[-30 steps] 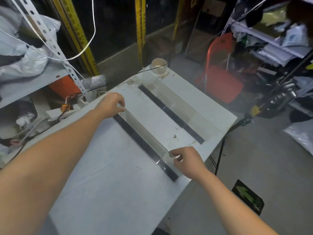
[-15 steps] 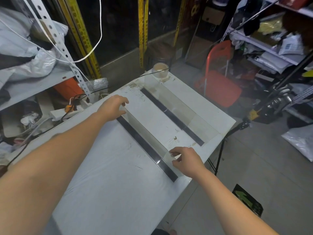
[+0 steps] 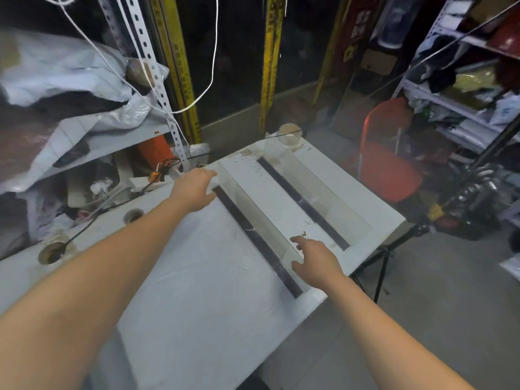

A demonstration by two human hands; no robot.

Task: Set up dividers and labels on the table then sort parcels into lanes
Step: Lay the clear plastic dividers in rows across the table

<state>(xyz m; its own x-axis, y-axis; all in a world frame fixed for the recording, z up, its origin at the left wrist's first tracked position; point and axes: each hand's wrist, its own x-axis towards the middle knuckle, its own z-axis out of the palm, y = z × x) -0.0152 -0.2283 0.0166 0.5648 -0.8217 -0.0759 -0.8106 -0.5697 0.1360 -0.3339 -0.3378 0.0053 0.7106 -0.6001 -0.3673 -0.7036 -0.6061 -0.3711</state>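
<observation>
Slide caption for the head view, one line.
Left hand holds the far end of the nearer divider, right hand open at its near end; second divider stands parallel on the table.

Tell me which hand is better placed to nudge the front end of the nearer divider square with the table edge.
Right. The right hand is beside that front end of the nearer divider, fingers relaxed; the left hand is at its far end, likely better for steadying it.

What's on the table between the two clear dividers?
Between the near divider and the far divider there is just bare, stained table and one small speck, in the head view.
</observation>
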